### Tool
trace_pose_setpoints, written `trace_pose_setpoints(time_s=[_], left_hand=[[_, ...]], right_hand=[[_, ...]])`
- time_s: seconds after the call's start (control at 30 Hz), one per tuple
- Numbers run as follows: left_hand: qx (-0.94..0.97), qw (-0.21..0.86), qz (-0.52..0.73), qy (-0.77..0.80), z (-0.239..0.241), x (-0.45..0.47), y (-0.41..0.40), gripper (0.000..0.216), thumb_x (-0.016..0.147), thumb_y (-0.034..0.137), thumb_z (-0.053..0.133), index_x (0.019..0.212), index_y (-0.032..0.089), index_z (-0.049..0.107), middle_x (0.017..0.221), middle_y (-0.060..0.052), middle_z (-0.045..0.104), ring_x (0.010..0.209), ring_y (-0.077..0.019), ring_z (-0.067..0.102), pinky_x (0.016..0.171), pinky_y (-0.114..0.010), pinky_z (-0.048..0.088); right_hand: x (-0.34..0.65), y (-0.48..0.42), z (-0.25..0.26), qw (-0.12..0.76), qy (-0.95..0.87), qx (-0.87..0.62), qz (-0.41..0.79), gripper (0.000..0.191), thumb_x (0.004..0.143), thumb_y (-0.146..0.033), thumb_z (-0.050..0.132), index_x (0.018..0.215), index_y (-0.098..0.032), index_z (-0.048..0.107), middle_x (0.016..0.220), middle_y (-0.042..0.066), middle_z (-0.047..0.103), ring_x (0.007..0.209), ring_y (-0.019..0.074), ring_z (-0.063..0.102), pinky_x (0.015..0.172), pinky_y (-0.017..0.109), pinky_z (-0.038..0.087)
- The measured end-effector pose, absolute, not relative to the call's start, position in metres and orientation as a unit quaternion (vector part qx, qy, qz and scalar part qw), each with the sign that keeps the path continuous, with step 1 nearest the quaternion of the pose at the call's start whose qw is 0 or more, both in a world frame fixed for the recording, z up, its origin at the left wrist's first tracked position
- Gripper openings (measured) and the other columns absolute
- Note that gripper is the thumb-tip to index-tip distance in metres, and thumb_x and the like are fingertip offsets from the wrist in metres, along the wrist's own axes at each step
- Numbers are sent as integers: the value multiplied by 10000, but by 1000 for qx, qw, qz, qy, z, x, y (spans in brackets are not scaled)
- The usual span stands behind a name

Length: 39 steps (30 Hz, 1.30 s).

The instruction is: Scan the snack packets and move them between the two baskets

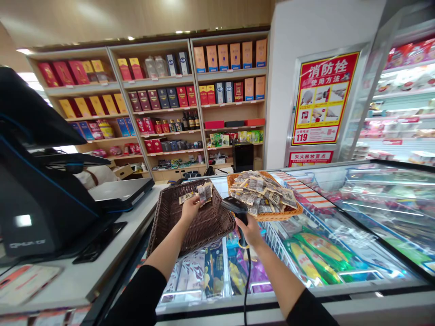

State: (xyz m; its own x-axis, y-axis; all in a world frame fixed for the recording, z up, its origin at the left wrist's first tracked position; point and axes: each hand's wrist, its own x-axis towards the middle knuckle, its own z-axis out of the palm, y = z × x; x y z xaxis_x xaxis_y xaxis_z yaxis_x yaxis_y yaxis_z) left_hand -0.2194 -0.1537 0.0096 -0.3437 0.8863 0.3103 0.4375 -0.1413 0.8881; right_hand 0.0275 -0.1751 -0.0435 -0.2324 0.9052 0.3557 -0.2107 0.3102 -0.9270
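Note:
My left hand [191,207] reaches over the dark brown wicker basket [170,222], its fingers closed on a small snack packet [205,192]. Beside that packet, another small packet [186,197] rests in the basket. My right hand [249,228] is wrapped round the handle of a black barcode scanner [236,207], whose cord hangs down toward me. The scanner's head points left, close to the dark basket's right rim. Just behind it, an orange wicker basket [278,216] is heaped with similar packets [260,190]. Both baskets stand on the glass freezer top.
Under the glass of the chest freezer [343,294] lie bagged frozen goods [316,253]. A dark checkout terminal [44,190] and a flat scale [120,192] occupy the counter [78,271] at left, with a black phone-like slab [100,242]. Shelves of boxes [163,99] line the back wall.

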Motion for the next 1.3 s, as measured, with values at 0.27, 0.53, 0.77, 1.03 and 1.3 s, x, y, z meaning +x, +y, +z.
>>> trace_pose_setpoints(time_s=[0.27,0.53,0.77,1.03,1.3], left_hand=[[630,144,469,602,15,-197,-163,159,669,321,642,679,183,721,671,-30,682,720,-219,620,731,-289,463],[663,127,450,585,16,-190,-164,184,700,344,634,668,182,717,583,-20,644,634,-200,590,681,-285,453],[657,112,442,600,17,-195,-164,177,716,303,626,785,192,746,749,-39,719,741,-219,630,756,-297,466],[738,-23,402,541,77,-135,-129,405,828,154,469,1179,264,638,1230,-5,625,1177,-197,546,1037,-335,389],[874,-154,120,444,63,-43,-52,551,772,2,441,1242,253,582,1376,-28,499,1309,-215,409,1126,-427,258]], right_hand=[[32,-179,-35,541,-607,-225,537,315,804,-484,556,693,-199,483,480,-43,526,320,97,439,357,226,381],[27,-177,-38,553,-607,-228,523,366,779,-529,560,650,-190,513,391,-52,476,274,90,394,315,210,328],[30,-177,-36,558,-604,-222,524,321,832,-463,553,666,-193,503,419,-55,476,324,95,426,373,219,356],[50,-153,-19,800,-331,-258,430,311,777,-482,602,831,-211,458,542,-66,525,360,102,468,375,225,387],[66,-130,-28,841,-157,-276,437,304,741,-455,625,792,-217,442,504,-73,512,340,116,454,351,243,393]])
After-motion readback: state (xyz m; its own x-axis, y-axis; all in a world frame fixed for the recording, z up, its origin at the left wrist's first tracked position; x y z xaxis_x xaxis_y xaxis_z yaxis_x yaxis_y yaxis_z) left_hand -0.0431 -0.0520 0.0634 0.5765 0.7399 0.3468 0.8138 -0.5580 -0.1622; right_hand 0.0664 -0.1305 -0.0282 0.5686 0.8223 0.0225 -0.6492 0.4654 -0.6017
